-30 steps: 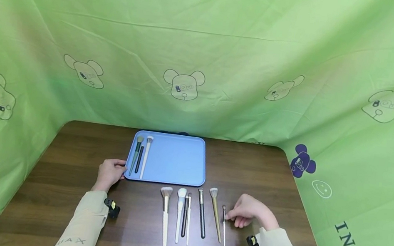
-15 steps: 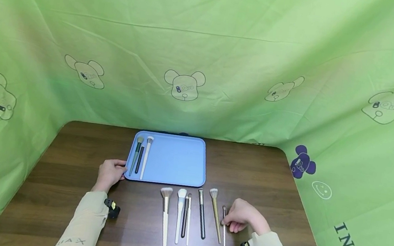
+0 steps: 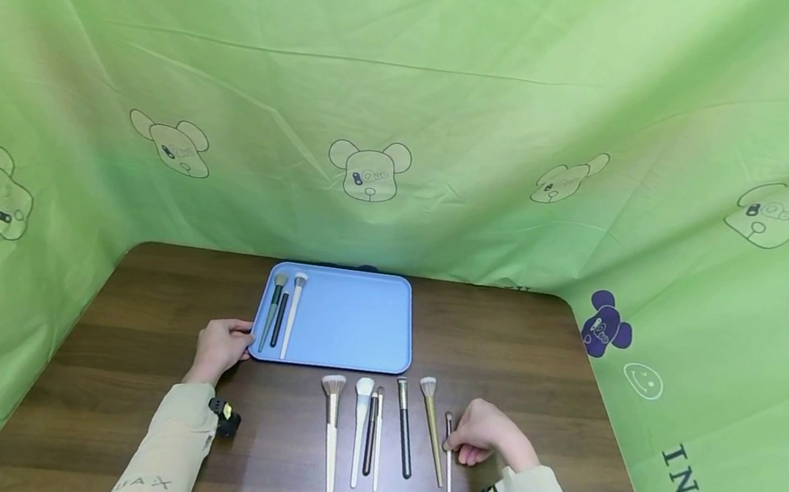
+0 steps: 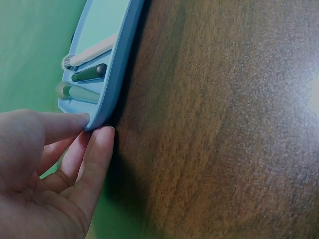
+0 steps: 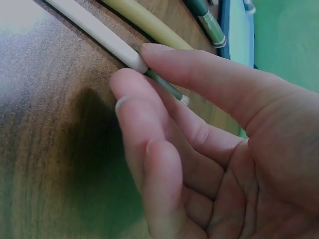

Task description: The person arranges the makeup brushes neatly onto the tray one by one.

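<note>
My left hand (image 3: 219, 349) holds the near left corner of a blue tray (image 3: 354, 320); in the left wrist view the thumb (image 4: 75, 121) lies on its rim, other fingertips below. A green makeup brush (image 3: 271, 314), a short black one (image 3: 279, 322) and a white one (image 3: 291, 317) lie in the tray's left part. At the right end of a brush row on the table, my right hand (image 3: 489, 434) pinches a slim white-handled makeup brush (image 3: 448, 489) near its dark upper part. Thumb and forefinger stand on either side of it in the right wrist view, where its handle (image 5: 99, 27) lies along the wood.
Left of the pinched brush lie a gold brush (image 3: 433, 428), a black brush (image 3: 403, 428) and several others, including a wide fan-shaped one (image 3: 331, 430) at the row's left end. Green printed cloth (image 3: 386, 93) walls off the brown table (image 3: 161, 289) at back and sides.
My right hand has moved slightly left and toward me, and its thumb and forefinger have closed on the slim white-handled makeup brush. The left hand and tray have stayed put.
</note>
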A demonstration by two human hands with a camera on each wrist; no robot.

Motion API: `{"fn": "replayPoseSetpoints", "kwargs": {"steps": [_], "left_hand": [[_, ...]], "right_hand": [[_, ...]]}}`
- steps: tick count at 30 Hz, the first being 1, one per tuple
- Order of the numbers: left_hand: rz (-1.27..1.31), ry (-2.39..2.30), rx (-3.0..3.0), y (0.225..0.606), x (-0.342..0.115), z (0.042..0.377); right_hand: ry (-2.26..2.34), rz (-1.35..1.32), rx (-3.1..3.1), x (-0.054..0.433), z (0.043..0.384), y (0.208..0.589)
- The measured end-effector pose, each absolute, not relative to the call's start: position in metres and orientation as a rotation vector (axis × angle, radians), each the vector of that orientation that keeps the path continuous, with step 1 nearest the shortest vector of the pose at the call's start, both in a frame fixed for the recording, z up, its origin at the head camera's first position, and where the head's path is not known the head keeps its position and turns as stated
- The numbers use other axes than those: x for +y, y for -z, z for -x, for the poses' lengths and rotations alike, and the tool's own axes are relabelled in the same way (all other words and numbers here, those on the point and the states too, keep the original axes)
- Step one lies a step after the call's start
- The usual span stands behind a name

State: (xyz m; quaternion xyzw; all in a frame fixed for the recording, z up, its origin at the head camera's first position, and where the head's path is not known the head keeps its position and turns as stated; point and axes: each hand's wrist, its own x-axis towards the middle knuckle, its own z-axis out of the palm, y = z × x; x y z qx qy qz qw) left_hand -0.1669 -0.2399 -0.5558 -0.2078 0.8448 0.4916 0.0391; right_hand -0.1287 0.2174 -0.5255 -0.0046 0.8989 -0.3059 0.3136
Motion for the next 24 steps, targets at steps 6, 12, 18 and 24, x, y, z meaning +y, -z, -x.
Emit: {"fn": "replayPoseSetpoints", "kwargs": {"steps": [6, 12, 18, 24], "left_hand": [[0.656, -1.504, 2.58, 0.556, -0.239, 0.167], [0.658, -1.5, 2.586, 0.555, -0.239, 0.166], [0.641, -1.512, 2.592, 0.555, -0.239, 0.166], [0.63, -1.519, 2.608, 0.555, -0.24, 0.166]], "right_hand": [[0.851, 0.013, 2.38, 0.217, 0.128, 0.528], [0.806, 0.01, 2.448, 0.217, 0.128, 0.534], [0.825, 0.025, 2.481, 0.218, 0.129, 0.535], [0.898, 0.057, 2.501, 0.219, 0.133, 0.533]]}}
